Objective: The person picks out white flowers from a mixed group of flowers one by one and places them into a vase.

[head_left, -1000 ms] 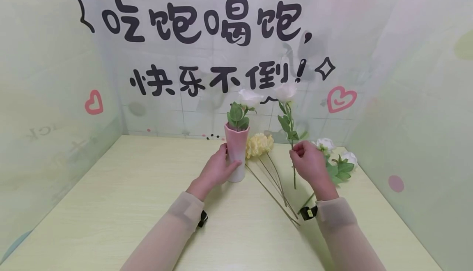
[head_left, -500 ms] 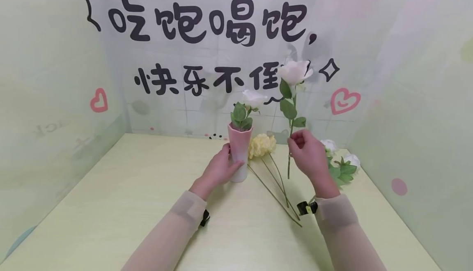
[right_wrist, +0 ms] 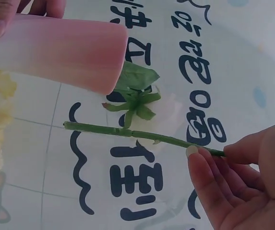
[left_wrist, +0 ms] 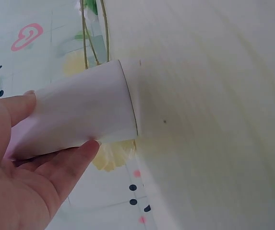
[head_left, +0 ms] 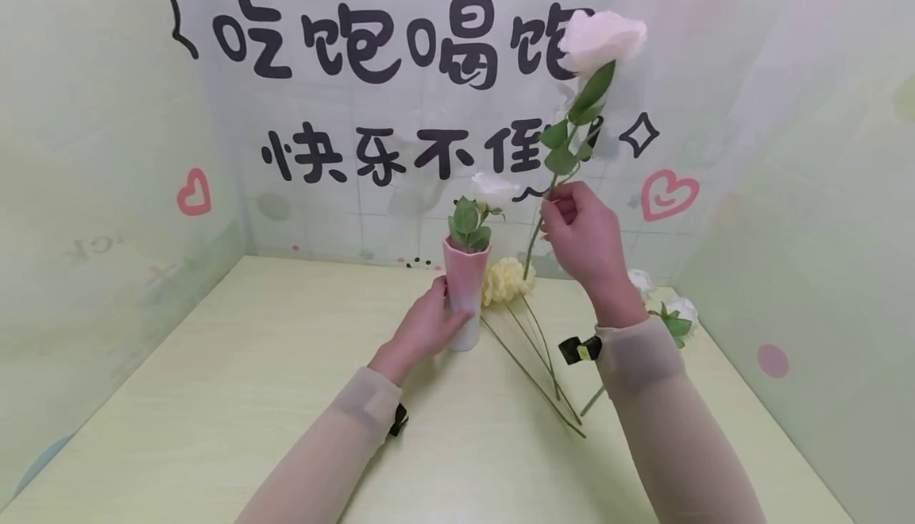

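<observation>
A pink-to-white vase point(head_left: 466, 290) stands upright on the table, with one white rose point(head_left: 495, 189) and its green leaves rising from the mouth. My left hand point(head_left: 427, 324) grips the lower half of the vase; in the left wrist view, thumb and fingers lie on either side of its white base point(left_wrist: 89, 100). Up and to the right of the vase, my right hand point(head_left: 586, 234) pinches the stem of a pale pink-white rose point(head_left: 604, 41) between thumb and fingertips. That stem point(right_wrist: 99, 128) slants, its lower end free in the air beside the vase's rim.
Yellow flowers point(head_left: 509, 280) lie on the table right behind the vase, their thin stems point(head_left: 543, 373) pointing toward the front. More white flowers point(head_left: 679, 314) lie at the right edge, partly behind the right arm. A printed backdrop point(head_left: 400, 222) hangs behind the table.
My right hand has risen with the rose, lifting the stem's lower end from near the table to above the yellow flowers. The bloom now leans right. The left hand stays on the vase.
</observation>
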A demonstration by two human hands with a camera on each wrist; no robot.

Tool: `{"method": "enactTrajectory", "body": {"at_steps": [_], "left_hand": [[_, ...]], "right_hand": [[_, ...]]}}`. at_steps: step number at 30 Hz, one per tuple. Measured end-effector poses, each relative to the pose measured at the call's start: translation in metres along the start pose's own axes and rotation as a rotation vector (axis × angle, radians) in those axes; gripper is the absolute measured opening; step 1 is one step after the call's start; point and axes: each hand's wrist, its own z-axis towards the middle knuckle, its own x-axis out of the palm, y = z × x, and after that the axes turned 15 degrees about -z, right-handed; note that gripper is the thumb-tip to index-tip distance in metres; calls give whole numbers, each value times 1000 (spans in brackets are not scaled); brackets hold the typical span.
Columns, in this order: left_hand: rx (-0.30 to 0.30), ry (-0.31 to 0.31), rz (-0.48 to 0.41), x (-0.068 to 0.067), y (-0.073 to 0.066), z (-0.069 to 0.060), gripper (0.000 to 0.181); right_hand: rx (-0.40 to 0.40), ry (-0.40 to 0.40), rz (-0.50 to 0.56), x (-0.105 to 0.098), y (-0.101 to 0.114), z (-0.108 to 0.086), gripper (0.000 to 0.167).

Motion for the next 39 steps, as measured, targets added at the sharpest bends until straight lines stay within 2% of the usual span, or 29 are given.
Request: {"method": "enactTrajectory", "body": {"at_steps": [8,13,17,31,39], "left_hand": [[-7,4,-4,-1,-2,-2,79],[-16,7,-6,-2,-3,-4,79],[-14,8,3,-3,-3,-5,79],[-6,28,-31,-5,-7,-10,78],[8,32,-20,-7,-8,-13,76]], "right_hand": [[-48,-53,85,3,23,9,24],[-76,-113,181,8,33,12,21],[-93,-119,211,14,39,13,20],[-72,57,70,47,47,5,23],[-82,164,-10,60,52,2,26]]}}
